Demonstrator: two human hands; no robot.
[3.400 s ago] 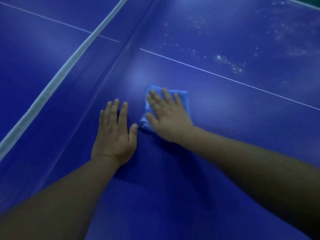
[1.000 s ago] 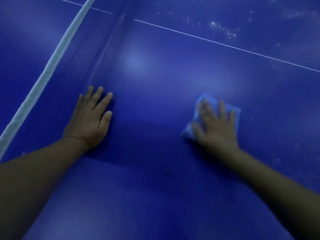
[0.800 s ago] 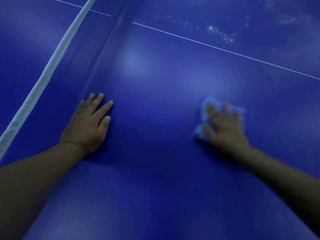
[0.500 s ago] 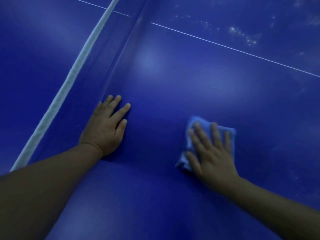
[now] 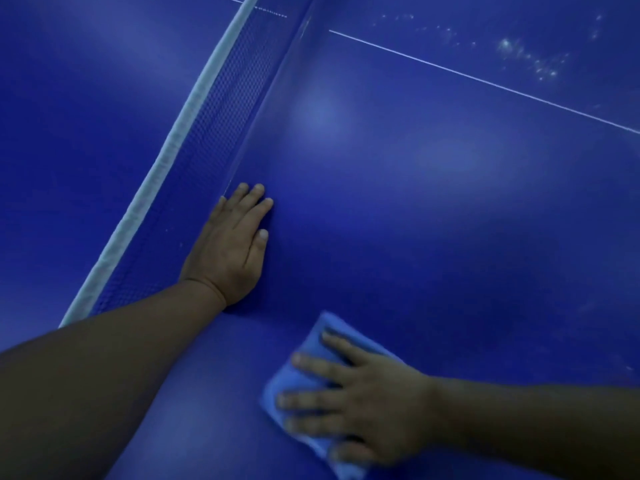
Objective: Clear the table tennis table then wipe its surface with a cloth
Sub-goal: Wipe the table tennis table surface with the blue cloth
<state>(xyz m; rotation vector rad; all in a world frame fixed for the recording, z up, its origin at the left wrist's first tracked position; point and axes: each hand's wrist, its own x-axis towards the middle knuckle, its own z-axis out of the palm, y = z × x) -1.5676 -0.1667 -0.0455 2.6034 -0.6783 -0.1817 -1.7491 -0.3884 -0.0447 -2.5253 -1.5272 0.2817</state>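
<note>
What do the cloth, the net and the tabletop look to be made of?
Cloth: soft blue fabric, maybe microfibre; it lies folded and limp under the right hand. Net: fine dark mesh with a pale woven top band. Tabletop: hard, smooth blue painted board, faintly glossy with soft reflections.

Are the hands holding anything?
Nothing is gripped. The right hand presses flat on the middle of the cloth; the left hand rests on the table.
</note>
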